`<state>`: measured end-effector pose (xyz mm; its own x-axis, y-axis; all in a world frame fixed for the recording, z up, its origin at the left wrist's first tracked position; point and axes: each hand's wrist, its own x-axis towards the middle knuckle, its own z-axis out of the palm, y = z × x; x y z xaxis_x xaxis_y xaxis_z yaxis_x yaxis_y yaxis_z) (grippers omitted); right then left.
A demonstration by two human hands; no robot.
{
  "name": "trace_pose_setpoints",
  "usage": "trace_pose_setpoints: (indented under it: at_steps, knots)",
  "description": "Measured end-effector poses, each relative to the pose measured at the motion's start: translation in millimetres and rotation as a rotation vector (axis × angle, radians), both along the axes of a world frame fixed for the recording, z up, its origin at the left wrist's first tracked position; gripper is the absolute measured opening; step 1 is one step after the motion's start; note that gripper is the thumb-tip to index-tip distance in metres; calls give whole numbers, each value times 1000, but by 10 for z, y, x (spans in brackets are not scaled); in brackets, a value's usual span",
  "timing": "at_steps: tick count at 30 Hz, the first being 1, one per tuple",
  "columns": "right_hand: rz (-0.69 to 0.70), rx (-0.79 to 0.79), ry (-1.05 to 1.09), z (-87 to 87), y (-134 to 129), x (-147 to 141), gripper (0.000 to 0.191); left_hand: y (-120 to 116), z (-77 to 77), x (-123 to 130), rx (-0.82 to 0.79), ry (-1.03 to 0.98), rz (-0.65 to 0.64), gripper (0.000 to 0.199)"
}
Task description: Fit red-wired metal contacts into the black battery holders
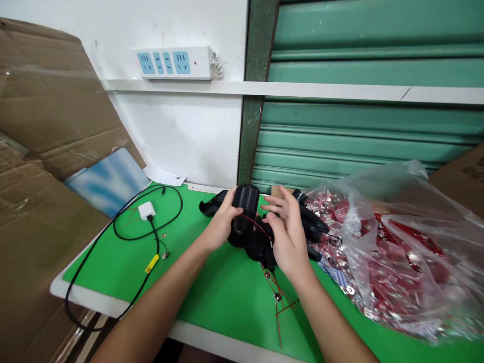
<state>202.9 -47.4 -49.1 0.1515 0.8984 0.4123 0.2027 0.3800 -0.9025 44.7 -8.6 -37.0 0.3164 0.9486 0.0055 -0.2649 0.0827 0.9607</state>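
Near the middle of the green tabletop (212, 292), my left hand (224, 222) is wrapped round a black, rounded plastic part (245, 201). A thin red wire (255, 222) runs from that part toward my right hand (286, 227). My right hand is just to the right of the part, its fingers apart and curved, with nothing clearly held. More black parts (312, 222) lie behind and beside it. Below the hands, red wires with small metal pieces (278, 296) spread over the green surface.
A clear plastic bag (408, 262) of red wires and metal pieces fills the right side. At left are a white adapter (146, 210), a looped black cable (181, 201) and cardboard (49, 101). A power strip (174, 63) is on the wall.
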Motion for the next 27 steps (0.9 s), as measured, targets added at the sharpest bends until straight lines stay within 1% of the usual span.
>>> trace_pose_setpoints:
  at_steps: [2, 4, 6, 10, 14, 18, 22, 25, 27]
  knots:
    - [-96, 46, -13, 8, 8, 2, 52, 18, 37, -31, -62, -66, 3, 80]
    - [-175, 89, -38, 28, 7, 5, 47, 42, 58, -73, -75, -96, 30, 86]
    - [-222, 113, -57, 47, 3, 3, 44, 71, 56, -111, -71, -102, 63, 88]
    - [-246, 125, -77, 63, -9, -22, 41, 138, -20, -148, -22, -73, 96, 87]
    - [-283, 216, -180, 73, -48, -61, 33, 195, -88, -165, 108, 27, 149, 76]
    - [-273, 302, -258, 60, -78, -78, 24, 221, -82, -186, 228, 166, 217, 70]
    - [-280, 355, -268, 39, -20, -59, 25, 210, -84, -176, 300, 279, 238, 70]
    - [-305, 385, -208, 110, -28, -4, 23, 191, -108, -144, 333, 309, 227, 69]
    - [-351, 390, -172, 197, -147, 66, 22, 180, -123, -121, 328, 309, 236, 68]
